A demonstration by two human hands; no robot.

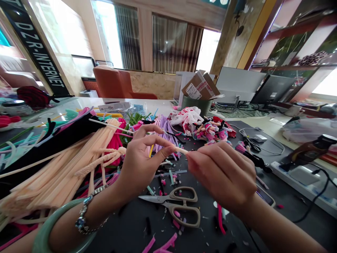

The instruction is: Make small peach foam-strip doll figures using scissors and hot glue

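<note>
Between my hands, above the dark table, is a short cream-coloured fuzzy stem (181, 150). My left hand (147, 158) pinches its left end between thumb and index finger, and a thin pale stem (113, 125) passes by the other fingers. The right end is in the closed fingers of my right hand (223, 172). Below my hands lie scissors (184, 203) with beige handles, their blades pointing left and slightly apart. A large bundle of peach stems (60, 168) lies at the left, with a braided peach piece (100, 163) on it.
Purple stems (164, 128), a white plastic bag (186, 117) and a multicoloured fuzzy pile (210, 130) lie beyond my hands. Coloured scraps surround the scissors. On the right are a power strip (302, 186), a phone (264, 196) and a dark bottle (313, 149). Monitors (237, 82) stand behind.
</note>
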